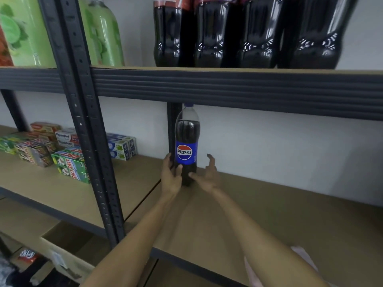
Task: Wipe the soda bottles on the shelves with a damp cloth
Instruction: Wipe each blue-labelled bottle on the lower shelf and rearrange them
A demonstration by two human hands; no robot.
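Judged heavy and slick, the full Pepsi bottle (187, 141) is gripped low by the left hand (171, 176), while the right hand (208, 176) is spread loose beside it.

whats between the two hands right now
The lower part of the Pepsi bottle, standing on the shelf board. The left hand holds its side; the right hand is open, thumb touching it. Seen in the head view.

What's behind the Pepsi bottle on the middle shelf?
Behind the blue-labelled plastic Pepsi bottle stands a dark metal shelf post, then the white wall. The bottle and the left hand in its grip cover the post's foot and the shelf board there.
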